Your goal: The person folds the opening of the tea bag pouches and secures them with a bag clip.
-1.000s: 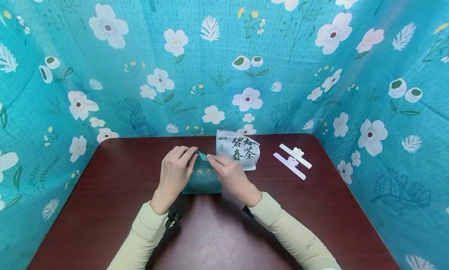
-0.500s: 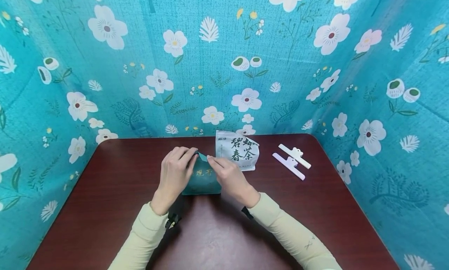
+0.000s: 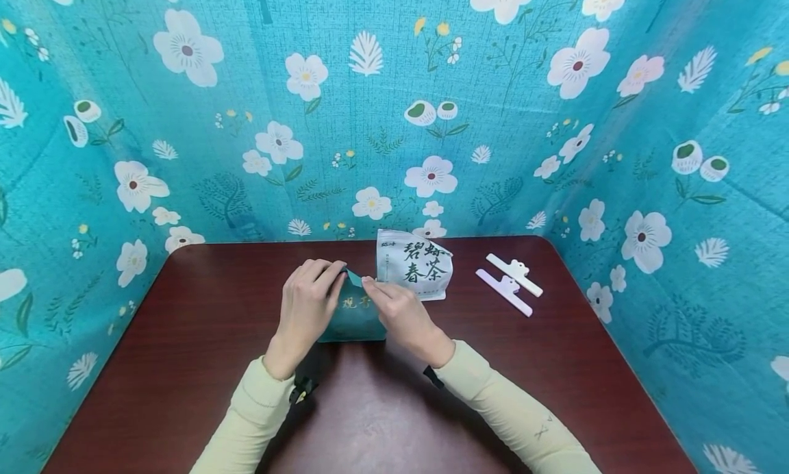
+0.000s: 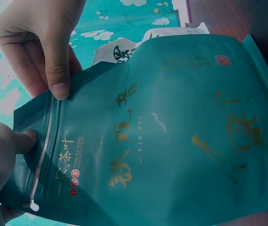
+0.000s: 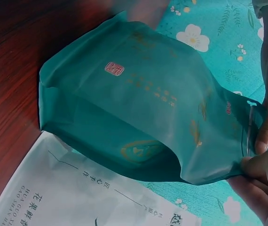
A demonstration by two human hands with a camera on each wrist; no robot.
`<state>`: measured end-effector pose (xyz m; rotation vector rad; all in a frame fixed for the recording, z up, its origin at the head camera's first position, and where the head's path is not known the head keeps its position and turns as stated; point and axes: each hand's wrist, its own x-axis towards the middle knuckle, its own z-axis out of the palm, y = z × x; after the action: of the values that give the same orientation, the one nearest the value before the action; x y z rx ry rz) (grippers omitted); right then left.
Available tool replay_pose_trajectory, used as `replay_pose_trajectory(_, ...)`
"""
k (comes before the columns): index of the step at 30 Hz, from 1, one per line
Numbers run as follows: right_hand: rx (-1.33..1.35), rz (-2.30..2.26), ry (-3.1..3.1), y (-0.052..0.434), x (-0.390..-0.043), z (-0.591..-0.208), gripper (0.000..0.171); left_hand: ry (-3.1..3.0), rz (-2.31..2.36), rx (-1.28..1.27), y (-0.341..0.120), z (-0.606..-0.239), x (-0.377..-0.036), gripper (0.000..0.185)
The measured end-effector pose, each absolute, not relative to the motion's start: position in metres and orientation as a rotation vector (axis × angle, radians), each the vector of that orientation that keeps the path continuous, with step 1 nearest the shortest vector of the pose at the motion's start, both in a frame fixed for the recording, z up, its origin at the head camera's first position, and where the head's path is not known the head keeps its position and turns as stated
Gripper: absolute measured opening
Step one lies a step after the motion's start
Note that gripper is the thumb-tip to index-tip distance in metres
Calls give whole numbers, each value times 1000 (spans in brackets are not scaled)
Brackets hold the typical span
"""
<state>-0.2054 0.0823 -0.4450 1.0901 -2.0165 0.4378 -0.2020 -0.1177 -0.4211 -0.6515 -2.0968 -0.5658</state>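
Head view, left hand (image 3: 306,303) and right hand (image 3: 402,316) each pinching the zip-seal top edge of the teal tea pouch (image 3: 355,321), white tea bag (image 3: 415,266) just behind, two white sealing clips (image 3: 508,283) on dark wooden table (image 3: 203,323).

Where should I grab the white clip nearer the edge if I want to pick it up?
Grab the clip across its middle, near the little tab, coming straight down from above. It lies flat on the table as a long thin bar, so pinching its two long sides should work best. The other clip lies close beside it, so keep fingers narrow.
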Motion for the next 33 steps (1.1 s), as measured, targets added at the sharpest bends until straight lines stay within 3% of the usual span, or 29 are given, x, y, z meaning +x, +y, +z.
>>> replay_pose_trajectory(18,1152,459,-1997,83,-202,-454,51,-2103,-589,-655,-118,-422,-200,20)
replay_pose_trajectory(25,1170,677,-1972,88,-211,-449,34,-2125,-582,-659,-120,-422,-200,19)
replay_pose_trajectory(33,1128,589,-1895,84,-214,-449,30,-2095,-617,-680,-120,-423,-200,17)
